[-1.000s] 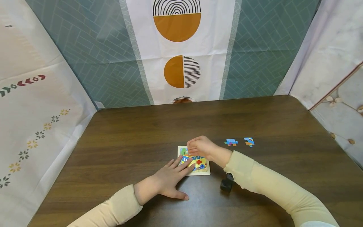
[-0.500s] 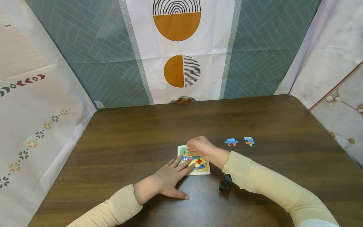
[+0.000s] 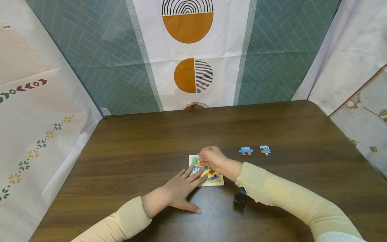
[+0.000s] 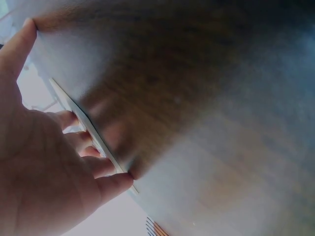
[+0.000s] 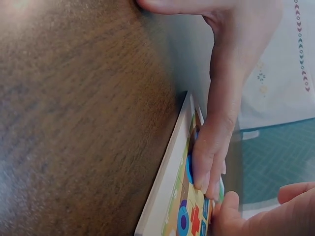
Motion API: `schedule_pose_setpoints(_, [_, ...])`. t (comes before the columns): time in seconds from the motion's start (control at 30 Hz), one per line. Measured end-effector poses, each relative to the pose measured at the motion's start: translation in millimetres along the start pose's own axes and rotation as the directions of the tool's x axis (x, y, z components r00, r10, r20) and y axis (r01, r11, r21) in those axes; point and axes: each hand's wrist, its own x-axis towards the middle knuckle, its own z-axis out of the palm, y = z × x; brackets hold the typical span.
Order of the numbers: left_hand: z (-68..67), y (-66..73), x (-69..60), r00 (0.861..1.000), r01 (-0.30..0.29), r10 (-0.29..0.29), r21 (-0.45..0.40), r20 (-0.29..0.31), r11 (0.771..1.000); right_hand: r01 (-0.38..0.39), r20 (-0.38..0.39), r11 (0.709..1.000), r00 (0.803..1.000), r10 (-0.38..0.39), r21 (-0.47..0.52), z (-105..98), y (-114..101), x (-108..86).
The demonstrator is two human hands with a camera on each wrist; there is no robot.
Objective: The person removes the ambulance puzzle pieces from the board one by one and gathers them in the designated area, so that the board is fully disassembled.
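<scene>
The small puzzle board (image 3: 221, 183), with a pale frame and a yellow vehicle picture, lies flat on the table. Spread fingers of my left hand (image 3: 178, 193) rest over its left and middle part, the thumb out on the wood. My right hand (image 3: 216, 159) is over the board's upper right, fingers bent downward. In the right wrist view a fingertip of the right hand (image 5: 275, 216) touches the board (image 5: 165, 196) beside the left hand (image 5: 221, 103); whether a piece lies under it is hidden. The left wrist view shows the left hand (image 4: 49, 167) across the board's edge (image 4: 93, 128).
Two loose blue puzzle pieces, one (image 3: 246, 151) nearer the board and another (image 3: 265, 150) farther right, lie behind my right forearm. A black device (image 3: 240, 198) hangs at the right wrist. Patterned cloths surround the brown table (image 3: 136, 134).
My right hand has shifted very slightly over the board, its fingers bent a little more. The left hand stays on the board, and the loose pieces have not moved.
</scene>
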Motion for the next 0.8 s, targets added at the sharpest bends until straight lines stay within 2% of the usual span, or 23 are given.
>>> schedule_pose_setpoints(0.17, [0.2, 0.6, -0.3, 1.0, 0.004, -0.004, 0.008, 0.0, 1.0, 0.003, -0.001, 1.0, 1.0, -0.003, -0.026, 1, 1, 1.3])
schedule_pose_setpoints(0.3, [0.5, 1.1, -0.2, 1.0, 0.01, -0.01, 0.002, 0.0, 1.0, 0.017, 0.0, 0.993, 1.0, -0.018, -0.12, 0, 1, 5.0])
schedule_pose_setpoints(0.53, [1.6, 1.2, 0.7, 1.0, 0.017, -0.017, -0.002, 0.009, 1.0, 0.055, 0.044, 0.946, 0.998, -0.043, -0.32, -3, 1, 14.8])
schedule_pose_setpoints(0.67, [1.1, 1.2, 1.2, 1.0, 0.018, -0.018, 0.005, 0.013, 1.0, 0.083, 0.062, 0.922, 0.996, -0.064, -0.378, -3, 3, 19.8])
schedule_pose_setpoints(0.8, [0.6, 1.2, 1.4, 1.0, 0.021, -0.021, 0.01, 0.014, 1.0, 0.099, 0.064, 0.912, 0.995, -0.08, -0.399, -3, 4, 23.2])
